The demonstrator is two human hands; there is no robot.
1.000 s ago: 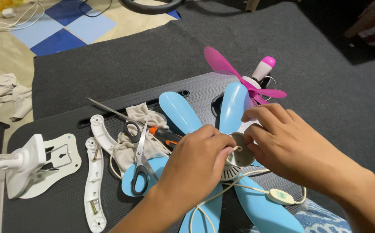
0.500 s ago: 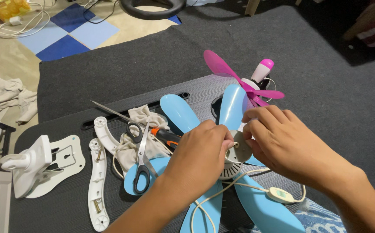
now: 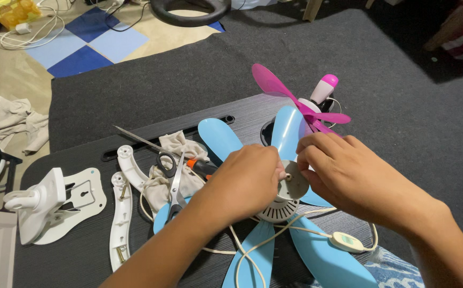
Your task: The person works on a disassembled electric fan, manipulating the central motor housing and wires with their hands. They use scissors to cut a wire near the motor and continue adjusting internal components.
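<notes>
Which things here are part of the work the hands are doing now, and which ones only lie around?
In the work:
- left hand and right hand, both on the white motor hub
- blue fan blades
- white cord with inline switch

Lying about:
- scissors
- orange-handled screwdriver
- cloth
- white bracket
- pink fan
</notes>
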